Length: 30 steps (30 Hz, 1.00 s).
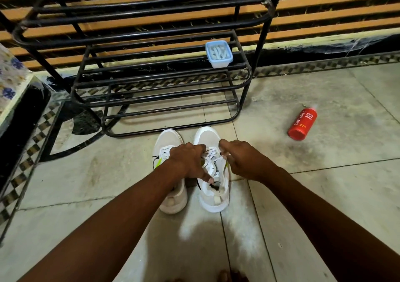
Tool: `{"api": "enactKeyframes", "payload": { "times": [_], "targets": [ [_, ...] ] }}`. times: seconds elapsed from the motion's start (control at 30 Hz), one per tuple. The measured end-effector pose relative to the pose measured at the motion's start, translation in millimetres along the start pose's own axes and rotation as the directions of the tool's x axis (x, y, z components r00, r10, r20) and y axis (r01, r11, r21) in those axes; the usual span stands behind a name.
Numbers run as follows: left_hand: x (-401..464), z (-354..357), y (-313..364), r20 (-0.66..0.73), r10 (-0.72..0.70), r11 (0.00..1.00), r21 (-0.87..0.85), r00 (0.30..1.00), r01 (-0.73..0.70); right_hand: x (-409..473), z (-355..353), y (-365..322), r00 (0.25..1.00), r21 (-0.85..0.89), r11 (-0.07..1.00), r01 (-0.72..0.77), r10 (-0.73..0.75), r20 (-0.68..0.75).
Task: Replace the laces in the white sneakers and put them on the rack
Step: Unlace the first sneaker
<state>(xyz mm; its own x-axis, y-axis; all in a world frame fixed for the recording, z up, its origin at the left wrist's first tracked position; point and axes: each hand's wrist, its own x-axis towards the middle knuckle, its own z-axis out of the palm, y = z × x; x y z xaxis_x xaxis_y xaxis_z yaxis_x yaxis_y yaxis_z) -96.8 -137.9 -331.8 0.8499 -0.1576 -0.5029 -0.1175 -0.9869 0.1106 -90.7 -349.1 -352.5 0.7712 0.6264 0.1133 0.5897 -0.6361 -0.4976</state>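
Two white sneakers on floor, left hand and right hand pinching lace, rack at twelve o'clock.

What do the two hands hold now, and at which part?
Right hand pinches the white lace of the right sneaker near its free end. Left hand rests on that sneaker's laced part; its grip is hidden.

Two white mesh sneakers with lime-green accents on the floor, the left sneaker and the right sneaker. One black tubular metal shoe rack. One clear plastic tub with a blue rim, one red body-wash bottle. Two bare hands in play, left hand, right hand.
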Motion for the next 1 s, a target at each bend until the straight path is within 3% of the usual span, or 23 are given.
{"api": "enactKeyframes", "payload": {
  "times": [0.2, 0.33, 0.47, 0.6, 0.67, 0.8, 0.93, 1.0],
  "targets": [
    [-1, -2, 2, -0.004, -0.004, 1.0, -0.003, 1.0, 0.004, 9, 0, 7, 0.996, -0.074, 0.993, 0.088, -0.089, -0.007],
    [-1, -1, 2, 0.0, -0.013, 1.0, -0.015, 1.0, 0.013, 19, 4, 2, 0.998, -0.062, 0.998, 0.019, -0.023, -0.066],
    [1, -3, 1, -0.002, -0.014, 0.999, -0.033, 1.0, 0.014, 15, 8, -6, 0.992, -0.091, 0.995, 0.042, -0.052, -0.112],
    [1, -2, 0, 0.014, -0.023, 0.999, -0.025, 1.0, 0.023, 11, -20, -4, 0.927, 0.119, 0.98, -0.162, 0.192, -0.322],
    [0, -2, 1, 0.013, -0.021, 1.0, -0.021, 1.0, 0.022, 6, -40, 0, 0.894, 0.165, 0.971, -0.175, 0.227, -0.386],
    [-1, -4, 2, 0.017, -0.024, 1.0, -0.013, 1.0, 0.024, -5, -49, -10, 0.932, 0.163, 0.979, -0.12, 0.168, -0.322],
    [-3, -3, 1, 0.019, -0.012, 1.0, -0.02, 1.0, 0.013, -6, -41, -4, 0.977, -0.015, 0.987, -0.161, 0.157, -0.143],
    [-3, -3, 1, 0.022, -0.012, 1.0, -0.024, 1.0, 0.013, -6, -39, 2, 0.963, 0.046, 0.986, -0.163, 0.169, -0.208]
  ]
}}
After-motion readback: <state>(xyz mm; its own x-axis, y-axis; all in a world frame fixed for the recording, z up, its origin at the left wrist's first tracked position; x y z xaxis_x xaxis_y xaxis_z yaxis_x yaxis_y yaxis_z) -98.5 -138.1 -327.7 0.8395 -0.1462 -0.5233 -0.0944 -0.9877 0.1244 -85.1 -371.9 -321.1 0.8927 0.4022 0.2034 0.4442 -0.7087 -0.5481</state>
